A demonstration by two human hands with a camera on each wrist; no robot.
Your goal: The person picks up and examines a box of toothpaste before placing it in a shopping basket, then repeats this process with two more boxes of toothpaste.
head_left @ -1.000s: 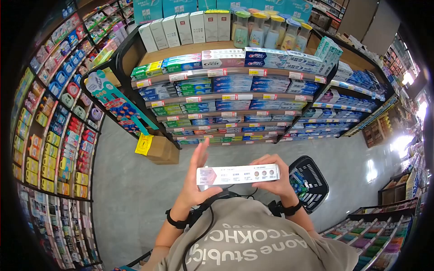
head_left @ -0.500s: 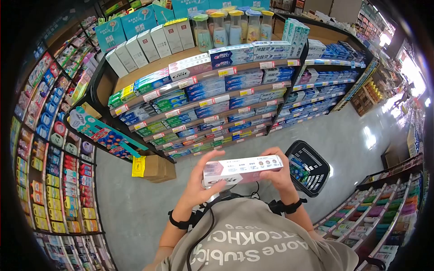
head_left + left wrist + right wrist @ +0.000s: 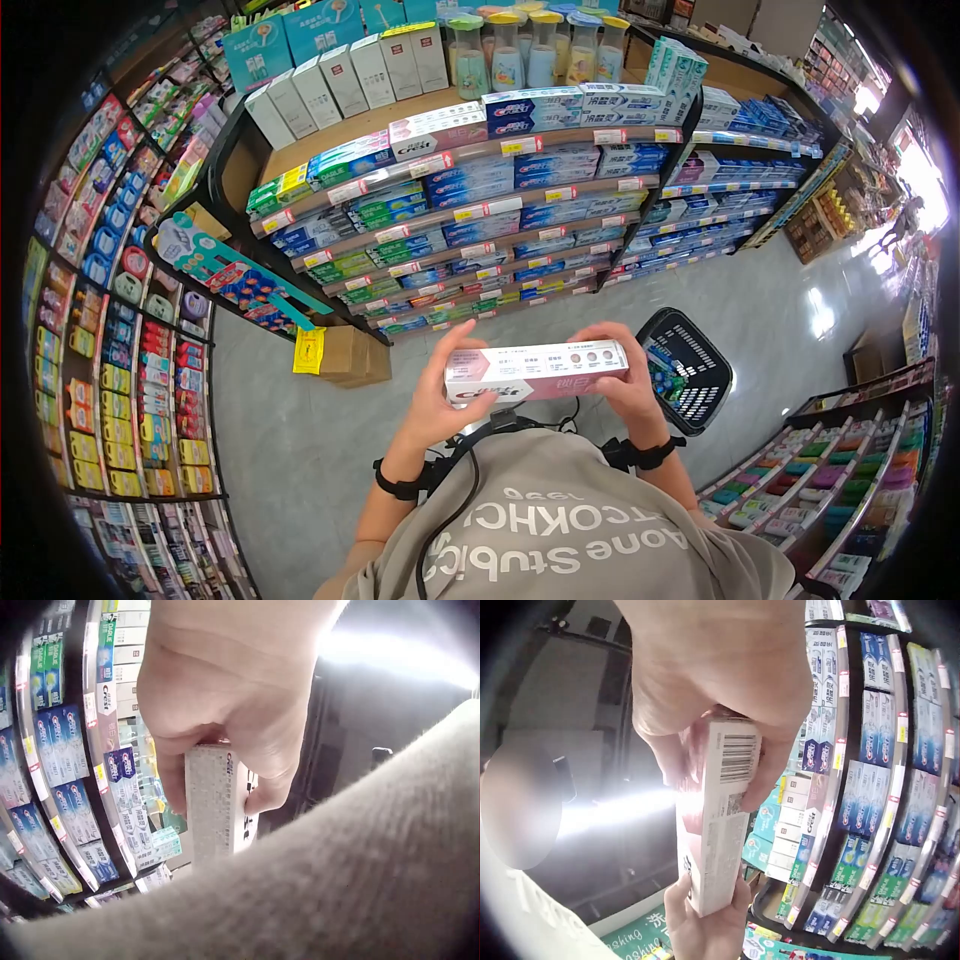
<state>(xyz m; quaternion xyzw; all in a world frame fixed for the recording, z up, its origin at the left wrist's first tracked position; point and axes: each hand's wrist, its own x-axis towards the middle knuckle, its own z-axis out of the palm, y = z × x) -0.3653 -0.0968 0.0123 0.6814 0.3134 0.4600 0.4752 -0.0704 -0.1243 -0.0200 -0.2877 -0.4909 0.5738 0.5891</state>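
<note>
Both hands hold a white and pink Crest toothpaste box [image 3: 535,362] level in front of the chest. My left hand [image 3: 428,402] grips one end, thumb on the near side and fingers behind. The other end sits between the thumb and fingers of my right hand [image 3: 632,388]. Small print and round pictures show on the upper face, with the logo on the side towards the body. In the left wrist view the left hand [image 3: 225,697] pinches the box [image 3: 212,802] across its width. A barcode shows near the right hand [image 3: 716,671] in the right wrist view.
Ahead stands a shelf unit [image 3: 455,158] with rows of toothpaste boxes, white cartons and lidded cups on top. A black shopping basket [image 3: 712,378] with packages inside stands on the floor at right. A cardboard box [image 3: 358,357] sits by the shelf's left corner. Stocked shelves flank both sides.
The toothpaste box has tilted, so its pink logo side now shows under the printed face. The left fingers have bent in around its end. The head view has turned, shifting the shelves left.
</note>
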